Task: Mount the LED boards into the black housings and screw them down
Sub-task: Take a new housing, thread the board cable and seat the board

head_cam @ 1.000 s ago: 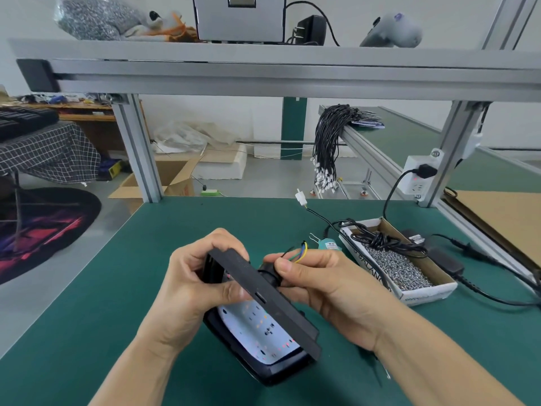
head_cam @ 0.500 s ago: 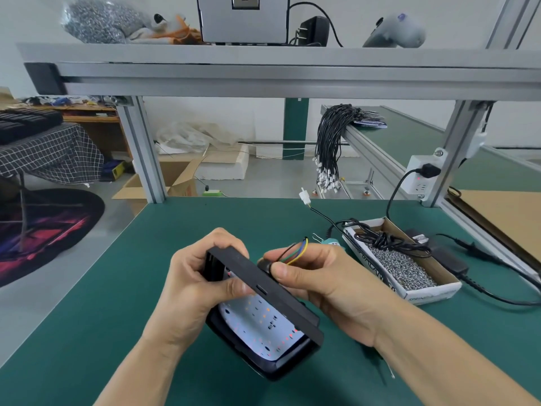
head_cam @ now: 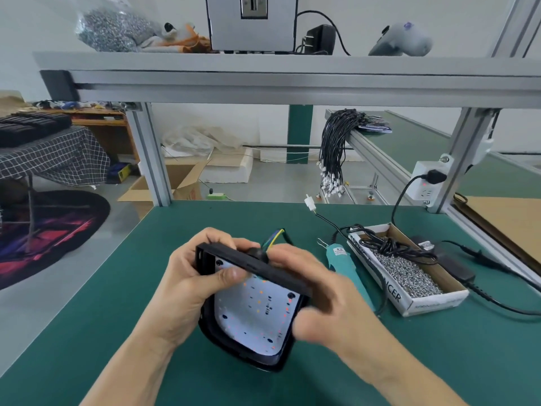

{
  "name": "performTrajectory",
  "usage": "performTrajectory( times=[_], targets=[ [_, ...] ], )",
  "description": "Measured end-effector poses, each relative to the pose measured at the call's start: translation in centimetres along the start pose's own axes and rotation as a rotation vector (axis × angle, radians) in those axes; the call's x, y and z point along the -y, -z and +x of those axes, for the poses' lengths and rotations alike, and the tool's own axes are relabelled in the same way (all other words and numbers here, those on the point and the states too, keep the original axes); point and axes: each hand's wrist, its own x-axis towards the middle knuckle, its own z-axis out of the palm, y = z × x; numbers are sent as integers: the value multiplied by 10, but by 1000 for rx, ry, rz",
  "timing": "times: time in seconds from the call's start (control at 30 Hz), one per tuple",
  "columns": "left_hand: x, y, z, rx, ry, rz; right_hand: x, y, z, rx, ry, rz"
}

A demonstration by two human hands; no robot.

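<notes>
**Housing held in both hands above the green bench**

Head view: A green bench point(head_cam: 87, 332) under a grey aluminium frame point(head_cam: 263, 83) fills the view, and behind it is a workshop floor with cardboard boxes.

The left hand point(head_cam: 190, 285) grips the black housing point(head_cam: 248, 356) at its left upper corner, the thumb lying over the top edge and the fingers curled behind. The housing is tilted, with the open side toward the camera, and the white LED board point(head_cam: 257, 315) sits inside it. The right hand point(head_cam: 319, 291) is at the right side of the housing; it is blurred, so I cannot tell if it grips. Coloured wires point(head_cam: 273, 238) come out above the hands.

Right of the right hand lies a teal tool point(head_cam: 341, 259), and just beyond it a cardboard box point(head_cam: 409, 303) with small screws point(head_cam: 407, 273) and a black cable on it.
</notes>
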Motion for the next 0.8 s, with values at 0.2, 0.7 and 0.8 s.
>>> performTrajectory(
  times=[0.2,0.7,0.8],
  targets=[
    [5,-11,8,-124,-47,50,-10,-7,23,-218,106,-134],
    [61,8,37,-525,668,-3,-70,13,51,-182,-491,-118],
    [73,16,39,-557,723,88,-75,9,60,-155,-518,-301]
  ],
)
